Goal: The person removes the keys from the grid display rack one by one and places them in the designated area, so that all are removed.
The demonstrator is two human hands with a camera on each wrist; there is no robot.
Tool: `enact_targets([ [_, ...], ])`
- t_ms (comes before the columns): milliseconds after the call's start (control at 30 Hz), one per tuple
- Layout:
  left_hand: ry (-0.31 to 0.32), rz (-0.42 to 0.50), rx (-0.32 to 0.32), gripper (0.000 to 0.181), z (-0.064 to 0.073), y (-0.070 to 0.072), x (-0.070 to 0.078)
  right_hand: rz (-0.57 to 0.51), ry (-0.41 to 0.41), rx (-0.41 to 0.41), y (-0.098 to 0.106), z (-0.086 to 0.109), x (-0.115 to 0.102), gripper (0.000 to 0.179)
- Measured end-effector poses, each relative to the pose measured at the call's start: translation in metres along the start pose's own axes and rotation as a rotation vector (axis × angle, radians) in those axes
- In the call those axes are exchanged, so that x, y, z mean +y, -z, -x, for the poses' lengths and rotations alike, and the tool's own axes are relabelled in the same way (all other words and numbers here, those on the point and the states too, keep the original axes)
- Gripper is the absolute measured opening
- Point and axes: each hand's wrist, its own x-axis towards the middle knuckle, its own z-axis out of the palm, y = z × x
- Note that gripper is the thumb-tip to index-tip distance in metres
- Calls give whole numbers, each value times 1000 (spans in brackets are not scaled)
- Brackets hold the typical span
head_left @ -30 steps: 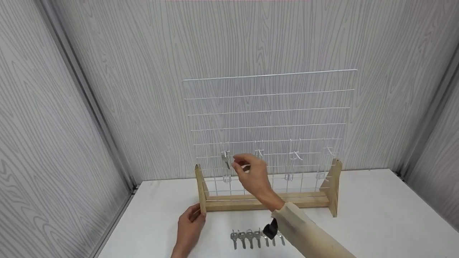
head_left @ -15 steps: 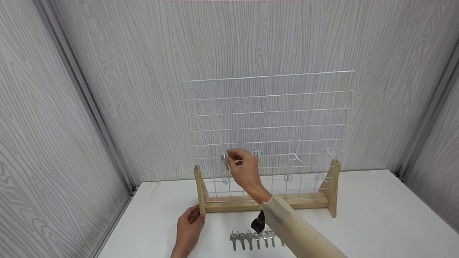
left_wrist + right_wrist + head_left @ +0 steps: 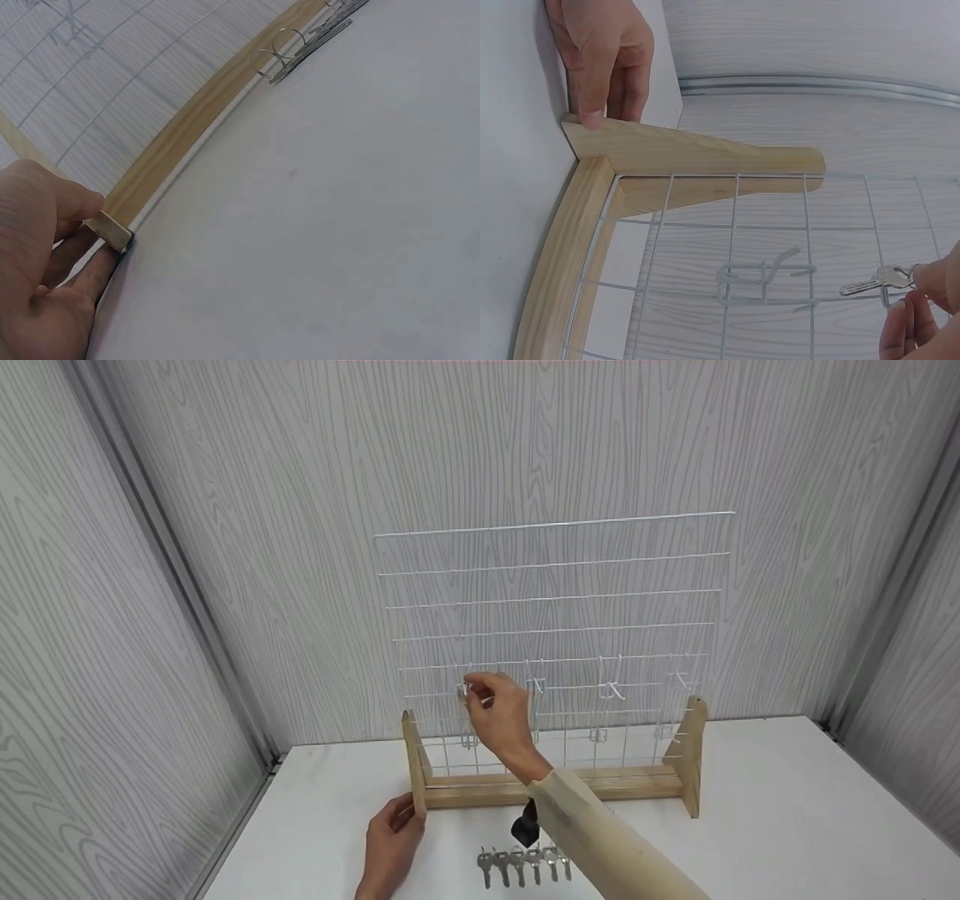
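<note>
A white wire grid rack with wooden end feet stands upright on the table. My left hand grips the bottom of its left wooden foot, thumb on one side and fingers on the other. In the right wrist view, a silver key with a small ring is at an upper left hook on the grid. My right hand pinches the key by its ring end, fingertips close around it. The head view mostly hides this key behind my right hand.
Several silver keys with rings lie in a row on the white table before the rack; my right sleeve covers that row's right end. More white hooks hang on the grid. Wood-patterned panels enclose the back and sides.
My right hand has moved left to the hanging key, and its fingers have closed on it. My left hand stays on the wooden foot. The head view has shifted slightly.
</note>
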Motion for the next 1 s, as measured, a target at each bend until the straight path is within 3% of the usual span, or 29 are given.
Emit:
enact_targets([
  [700,-40,9,12,48,0,1,-1,3,-3,25,-2,-1,0,7],
  [1000,-26,9,19,48,0,0,0,-22,-66,-30,5,0,-2,7],
])
